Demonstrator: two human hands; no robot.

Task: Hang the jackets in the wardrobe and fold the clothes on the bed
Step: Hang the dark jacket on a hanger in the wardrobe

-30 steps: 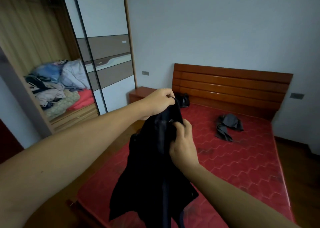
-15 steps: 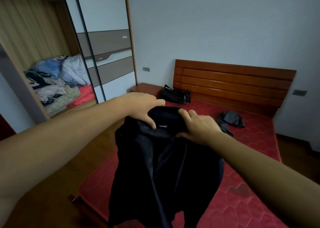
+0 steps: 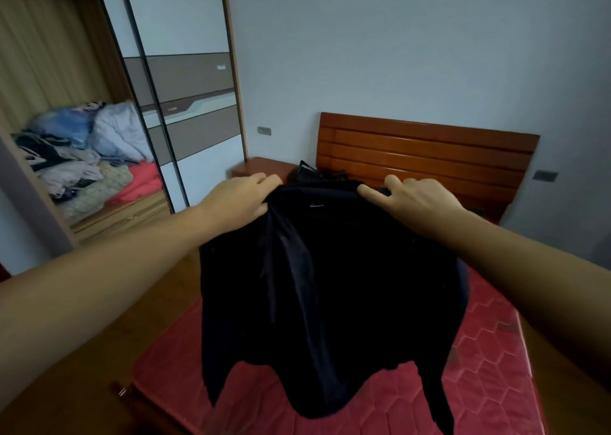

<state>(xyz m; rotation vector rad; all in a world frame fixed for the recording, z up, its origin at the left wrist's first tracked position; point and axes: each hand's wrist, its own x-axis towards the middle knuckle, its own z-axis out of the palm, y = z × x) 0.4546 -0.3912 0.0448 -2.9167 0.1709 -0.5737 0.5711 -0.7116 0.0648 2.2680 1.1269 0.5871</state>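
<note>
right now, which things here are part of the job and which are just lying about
Job in hand: dark jacket, held up by left hand and right hand; wardrobe; bed.
Just lying about: black bag, nightstand, wall socket.

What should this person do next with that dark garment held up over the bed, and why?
Probably lower the garment flat onto the mattress, ready to fold. The left hand and right hand grip its top edge, spread apart, so it hangs open above the mattress, and no hanger is in view.
</note>
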